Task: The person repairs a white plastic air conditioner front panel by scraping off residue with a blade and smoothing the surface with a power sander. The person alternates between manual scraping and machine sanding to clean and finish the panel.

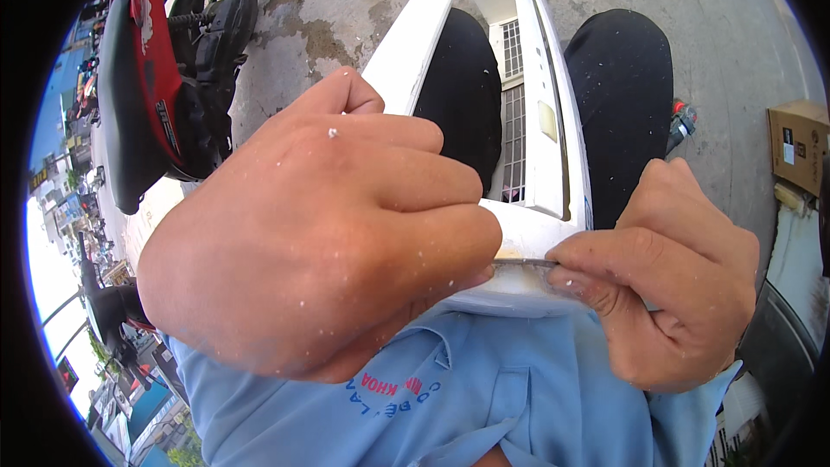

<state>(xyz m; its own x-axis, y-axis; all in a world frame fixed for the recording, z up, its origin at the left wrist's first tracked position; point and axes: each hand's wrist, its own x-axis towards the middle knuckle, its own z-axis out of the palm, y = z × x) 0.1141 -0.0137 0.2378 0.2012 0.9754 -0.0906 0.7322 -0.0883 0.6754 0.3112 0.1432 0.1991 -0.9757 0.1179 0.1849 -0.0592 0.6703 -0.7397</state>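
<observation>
A long white plastic housing [519, 218] lies lengthwise between my knees, its near end close to my shirt. It has a wide opening and a slotted inner side. Over the near end, a thin dark metal strip [526, 262] stretches between my two hands. My left hand [320, 242] is closed at its left end, with the fingertips mostly hidden under the fist. My right hand [666, 285] pinches the right end between thumb and forefinger. Below the strip the white surface shows a yellowish patch. White flecks dot my left hand.
A red and black motorbike [156, 78] stands on the left. On the right is a cardboard box [800, 147]. A small bottle-like object with a red top [683, 121] lies beside my right knee. Concrete ground [346, 0] with damp stains spreads around.
</observation>
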